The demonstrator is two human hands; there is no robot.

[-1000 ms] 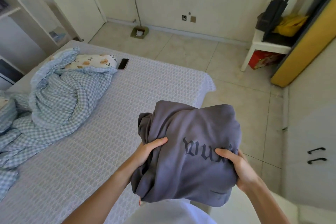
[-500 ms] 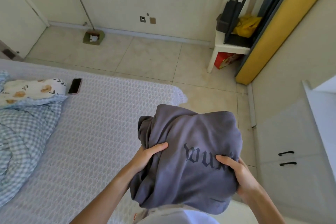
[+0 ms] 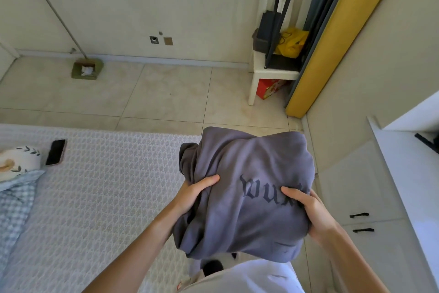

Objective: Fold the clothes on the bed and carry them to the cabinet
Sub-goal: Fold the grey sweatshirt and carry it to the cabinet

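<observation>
A person carries a folded grey-purple cotton sweatshirt with dark gothic lettering (image 3: 247, 188), held in the air off the foot corner of the white textured-cover bed (image 3: 99, 197), towards the cream cabinet with black handles (image 3: 370, 197) at right. Folding of this garment looks done; delivery to the cabinet is left, its doors apparently closed. The left hand (image 3: 192, 195) has its grip clamped on the bundle's left edge, thumb on top; the right hand (image 3: 311, 212) grasps the right edge likewise. A black phone (image 3: 55, 152) lies near the bed's far edge.
</observation>
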